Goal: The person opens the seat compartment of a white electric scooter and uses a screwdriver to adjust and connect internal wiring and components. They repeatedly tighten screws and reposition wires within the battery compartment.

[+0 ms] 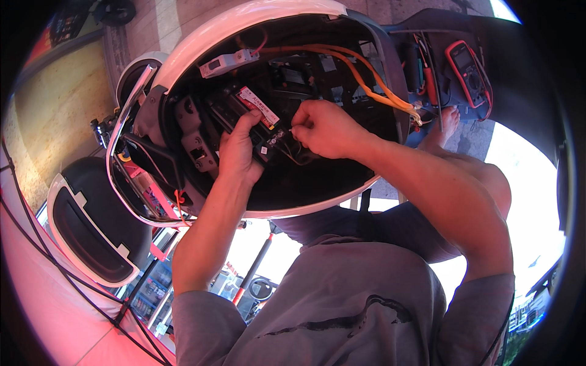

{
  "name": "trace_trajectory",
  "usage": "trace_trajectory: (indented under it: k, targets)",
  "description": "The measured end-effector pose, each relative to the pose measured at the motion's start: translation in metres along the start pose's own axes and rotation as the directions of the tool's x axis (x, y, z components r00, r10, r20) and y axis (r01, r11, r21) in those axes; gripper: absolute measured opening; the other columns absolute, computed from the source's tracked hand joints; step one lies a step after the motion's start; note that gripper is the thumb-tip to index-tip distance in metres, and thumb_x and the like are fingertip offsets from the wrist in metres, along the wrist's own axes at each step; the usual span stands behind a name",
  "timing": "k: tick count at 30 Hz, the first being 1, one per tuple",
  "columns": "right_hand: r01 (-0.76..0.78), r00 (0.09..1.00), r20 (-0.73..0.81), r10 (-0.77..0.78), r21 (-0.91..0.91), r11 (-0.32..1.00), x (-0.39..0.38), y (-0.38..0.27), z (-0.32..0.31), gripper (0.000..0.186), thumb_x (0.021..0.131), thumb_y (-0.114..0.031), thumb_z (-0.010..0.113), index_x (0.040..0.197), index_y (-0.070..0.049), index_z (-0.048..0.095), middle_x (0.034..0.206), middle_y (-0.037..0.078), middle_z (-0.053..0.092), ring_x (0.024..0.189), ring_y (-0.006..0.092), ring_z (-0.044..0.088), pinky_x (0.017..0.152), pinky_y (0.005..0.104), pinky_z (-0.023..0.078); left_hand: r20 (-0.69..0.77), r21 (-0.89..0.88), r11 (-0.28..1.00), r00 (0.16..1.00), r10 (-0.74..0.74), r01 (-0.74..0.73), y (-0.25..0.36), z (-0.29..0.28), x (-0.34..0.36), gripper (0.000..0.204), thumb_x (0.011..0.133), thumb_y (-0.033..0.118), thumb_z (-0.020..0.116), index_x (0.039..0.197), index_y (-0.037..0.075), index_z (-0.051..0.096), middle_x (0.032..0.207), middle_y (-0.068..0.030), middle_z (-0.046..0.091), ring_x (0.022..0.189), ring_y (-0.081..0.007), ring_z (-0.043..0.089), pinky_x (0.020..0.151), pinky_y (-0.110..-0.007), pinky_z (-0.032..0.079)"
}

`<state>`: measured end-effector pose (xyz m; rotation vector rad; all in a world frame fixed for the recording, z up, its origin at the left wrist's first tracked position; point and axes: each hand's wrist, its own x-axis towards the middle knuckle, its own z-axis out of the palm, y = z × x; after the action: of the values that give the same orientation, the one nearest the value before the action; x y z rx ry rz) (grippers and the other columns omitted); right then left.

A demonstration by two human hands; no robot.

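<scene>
Inside the open white-rimmed body shell (189, 46) of what looks like a scooter, my left hand (238, 149) grips a black box (227, 105) that has a red and white label. Its thumb presses on top by the label, while the other fingers are mostly hidden beneath. Just right of the box, my right hand (326, 127) is closed in a pinch beside thin dark wires (296, 160). What lies between those fingertips is too small to make out. A small white label marks the box's near end, close to the wires.
Thick orange cables (366, 88) cross the shell's right side, and a pale grey module (229, 63) sits at its far left. To the right lie a red-and-black multimeter (467, 72) and a red-handled tool (431, 85). A black padded part (91, 226) stands at left.
</scene>
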<state>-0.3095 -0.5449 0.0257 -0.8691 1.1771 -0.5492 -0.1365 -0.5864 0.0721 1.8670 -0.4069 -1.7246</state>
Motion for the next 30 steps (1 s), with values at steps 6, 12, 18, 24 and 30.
trace_trajectory:
  k: [6,12,18,24,30]
  targets:
    - [0.017,0.999,-0.038,-0.019,-0.059,0.998,0.000,-0.001,0.005,0.015,0.083,-0.010,0.067,0.090,0.003,0.065,0.081,0.013,0.069,0.076,0.0230,0.068,0.070,0.0329,0.053,-0.008,0.113,0.992,0.998,0.062,-0.061,-0.002,0.003,-0.004,0.028,0.082,0.008,0.070,0.108,0.005,0.060,0.095,-0.0095,0.068,0.086,-0.0229,0.067,0.076,-0.039,0.058]
    - [-0.004,1.000,-0.018,0.002,-0.118,0.993,-0.001,-0.004,0.008,0.012,0.080,-0.011,0.067,0.087,-0.001,0.069,0.086,0.017,0.069,0.087,0.0320,0.067,0.080,0.0376,0.053,0.051,0.227,0.963,0.989,0.137,-0.145,-0.006,0.004,-0.005,0.034,0.081,0.006,0.072,0.112,0.007,0.058,0.101,-0.0075,0.066,0.091,-0.0206,0.066,0.081,-0.036,0.055]
    - [-0.095,0.995,-0.031,0.094,-0.047,0.994,0.001,-0.001,0.013,0.013,0.079,-0.012,0.069,0.086,-0.001,0.070,0.086,0.016,0.069,0.087,0.0312,0.067,0.080,0.0374,0.053,0.039,0.249,0.957,0.989,0.145,-0.150,-0.007,0.005,-0.006,0.036,0.081,0.006,0.072,0.113,0.007,0.057,0.101,-0.0062,0.066,0.092,-0.0198,0.065,0.082,-0.035,0.055]
    - [-0.080,0.997,-0.016,0.080,0.004,0.997,0.004,0.006,0.016,0.011,0.078,-0.012,0.070,0.085,-0.003,0.070,0.085,0.016,0.069,0.085,0.0304,0.068,0.079,0.0373,0.053,0.044,0.229,0.965,0.992,0.122,-0.129,-0.009,0.001,-0.002,0.035,0.081,0.005,0.072,0.113,0.008,0.058,0.101,-0.0064,0.067,0.092,-0.0199,0.066,0.082,-0.035,0.055]
    - [-0.055,0.998,0.017,0.056,-0.037,0.998,0.003,0.004,0.013,0.011,0.080,-0.013,0.069,0.084,-0.002,0.070,0.083,0.016,0.069,0.082,0.0307,0.068,0.076,0.0377,0.053,0.036,0.208,0.976,0.998,0.058,-0.064,-0.005,0.002,-0.005,0.037,0.077,0.005,0.076,0.109,0.008,0.058,0.100,-0.0045,0.066,0.092,-0.0170,0.064,0.083,-0.033,0.052]
